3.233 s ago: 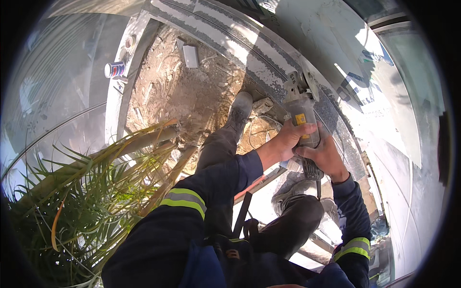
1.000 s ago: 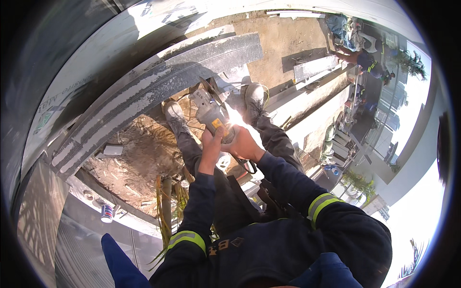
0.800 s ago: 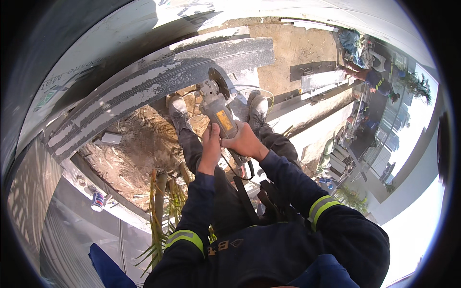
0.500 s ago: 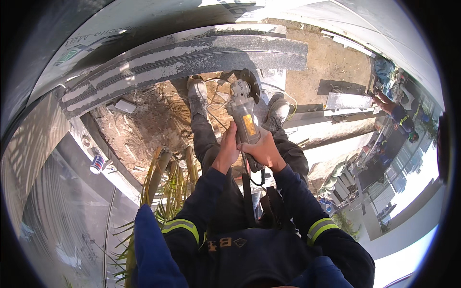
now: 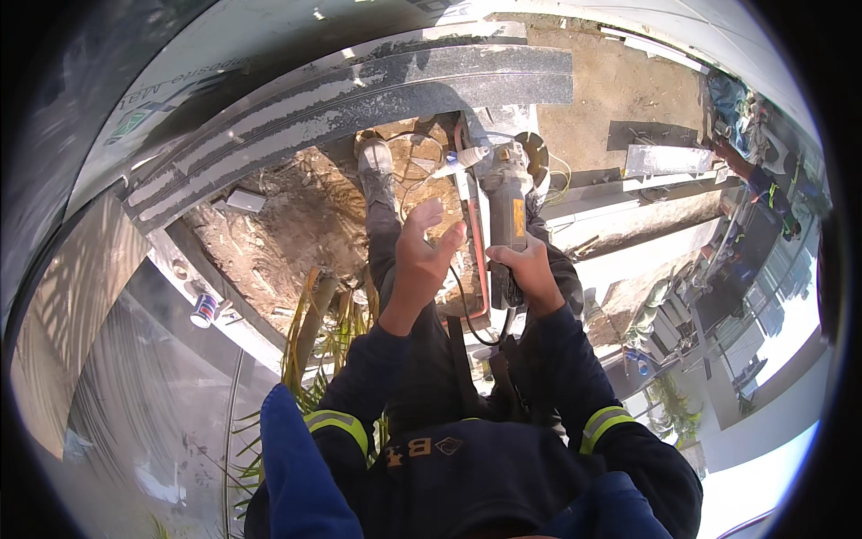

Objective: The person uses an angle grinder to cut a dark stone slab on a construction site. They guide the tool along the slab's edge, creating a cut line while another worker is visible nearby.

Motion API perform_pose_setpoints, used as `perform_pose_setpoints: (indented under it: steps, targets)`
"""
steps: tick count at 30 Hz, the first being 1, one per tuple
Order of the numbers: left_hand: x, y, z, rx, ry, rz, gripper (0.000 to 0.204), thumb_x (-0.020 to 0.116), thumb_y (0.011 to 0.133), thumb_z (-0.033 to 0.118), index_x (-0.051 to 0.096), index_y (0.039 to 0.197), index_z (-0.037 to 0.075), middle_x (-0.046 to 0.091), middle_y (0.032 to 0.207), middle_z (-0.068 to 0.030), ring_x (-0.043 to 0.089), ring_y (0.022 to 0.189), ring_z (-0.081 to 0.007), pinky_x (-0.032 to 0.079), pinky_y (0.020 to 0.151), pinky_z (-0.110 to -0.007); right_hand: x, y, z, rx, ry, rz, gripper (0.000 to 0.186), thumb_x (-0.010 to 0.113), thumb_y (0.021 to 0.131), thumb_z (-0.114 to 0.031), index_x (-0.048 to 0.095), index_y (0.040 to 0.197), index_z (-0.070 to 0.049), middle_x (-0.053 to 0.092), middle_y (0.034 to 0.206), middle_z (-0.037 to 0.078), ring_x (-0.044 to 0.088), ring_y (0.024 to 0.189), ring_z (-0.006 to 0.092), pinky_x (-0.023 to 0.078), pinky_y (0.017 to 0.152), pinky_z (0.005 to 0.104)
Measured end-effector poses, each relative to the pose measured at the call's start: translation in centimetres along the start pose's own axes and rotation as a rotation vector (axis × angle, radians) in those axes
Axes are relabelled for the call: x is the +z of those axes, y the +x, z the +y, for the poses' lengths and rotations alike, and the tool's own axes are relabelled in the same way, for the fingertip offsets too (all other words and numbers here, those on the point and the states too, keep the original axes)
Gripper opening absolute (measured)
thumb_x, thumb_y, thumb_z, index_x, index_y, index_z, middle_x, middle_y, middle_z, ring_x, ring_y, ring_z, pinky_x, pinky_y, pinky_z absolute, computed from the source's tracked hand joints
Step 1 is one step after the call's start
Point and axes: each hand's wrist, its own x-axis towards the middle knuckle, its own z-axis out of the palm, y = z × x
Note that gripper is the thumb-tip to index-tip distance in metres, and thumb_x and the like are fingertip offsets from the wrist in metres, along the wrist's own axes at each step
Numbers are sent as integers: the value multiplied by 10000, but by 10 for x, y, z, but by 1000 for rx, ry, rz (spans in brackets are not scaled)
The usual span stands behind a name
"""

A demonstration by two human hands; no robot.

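Observation:
My right hand (image 5: 532, 271) grips the lower body of a grey angle grinder (image 5: 508, 202) with a yellow label. The tool stands head up in this view, its dark disc (image 5: 538, 160) facing right. A black cord (image 5: 458, 287) loops from its lower end to the left. My left hand (image 5: 420, 260) is apart from the grinder, fingers spread and nothing in them. Just beyond it lie a white plug-like connector (image 5: 465, 158) and an orange-red bar or tube (image 5: 476, 242) between my legs. What the bar belongs to is partly hidden.
Long grey, scuffed panels (image 5: 377, 94) lie across the far side. Rubble and dirt (image 5: 278, 225) cover the ground at left, with palm leaves (image 5: 346, 337) nearer. A blue-and-white can (image 5: 205, 311) stands on a ledge. At far right another person's arm (image 5: 738, 162) reaches toward a white board (image 5: 666, 161).
My left hand has let go of the grinder and opened, away from it. My right hand has moved the grinder to the right. The white connector and orange-red bar now show.

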Motion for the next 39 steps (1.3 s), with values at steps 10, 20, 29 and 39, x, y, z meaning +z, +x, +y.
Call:
perform_pose_setpoints:
  steps: [10, 20, 29, 39]
  targets:
    - [-33, -20, 252, 474, -479, -587, 602, 743, 780, 184, 494, 1274, -52, 545, 1289, -260, 522, 1276, -401, 413, 1062, -492, 6, -2, -20, 299, -80, 47, 358, 703, 909, -280, 639, 1120, 1, 693, 874, 92, 662, 725, 172, 550, 686, 341]
    - [-42, 67, -12, -277, -499, 162, 450, 607, 1001, 372, 607, 1315, 50, 644, 1285, -97, 604, 1192, -233, 420, 1039, -432, -10, 99, -54, -84, -485, -157, 351, 813, 826, -183, 689, 1034, 70, 725, 906, 61, 633, 790, 109, 511, 716, 298]
    - [25, 174, -144, -4, 59, 108, 361, 702, 984, 243, 649, 1170, -62, 724, 1100, -143, 686, 1013, -193, 532, 905, -321, -71, 228, -32, -431, -972, -149, 558, 824, 714, -232, 640, 1154, 56, 717, 898, 197, 678, 831, 286, 541, 795, 392]
    - [3, 245, -166, 86, 670, 114, 378, 756, 940, 279, 660, 1125, -37, 689, 991, -102, 655, 881, -164, 537, 817, -328, -178, 327, 67, -681, -883, -162, 578, 805, 727, -189, 595, 1224, 16, 713, 941, 234, 726, 878, 346, 558, 819, 409]
